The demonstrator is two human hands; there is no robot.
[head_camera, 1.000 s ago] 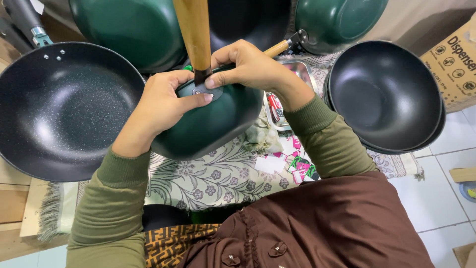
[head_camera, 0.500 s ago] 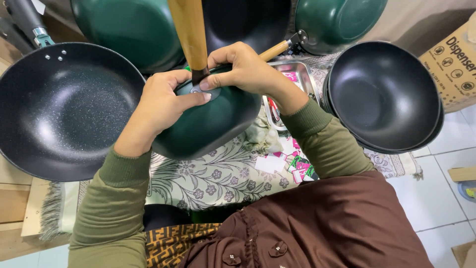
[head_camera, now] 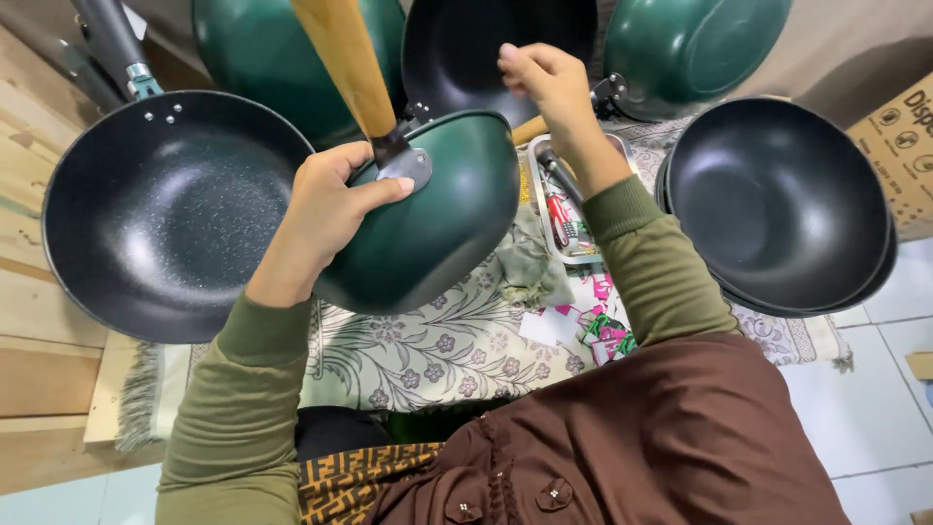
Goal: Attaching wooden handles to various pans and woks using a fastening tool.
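Observation:
My left hand (head_camera: 326,209) grips a dark green pan (head_camera: 437,228) by its wall, thumb beside the metal bracket (head_camera: 408,167) where the wooden handle (head_camera: 345,58) joins. The pan is tilted, its outside facing me, and held over a floral cloth (head_camera: 437,360). My right hand (head_camera: 549,83) is raised behind the pan's rim, off the pan, with the fingers curled together. Nothing shows between them.
A large black wok (head_camera: 165,214) lies at the left, stacked black woks (head_camera: 777,204) at the right. Green pans (head_camera: 700,49) and a black pan (head_camera: 486,49) stand at the back. A metal tray (head_camera: 536,199) with tools lies under my right wrist. A cardboard box (head_camera: 899,146) sits far right.
My right hand has let go of the pan's handle joint and lifted away toward the back. The left hand still holds the pan, which has tilted slightly.

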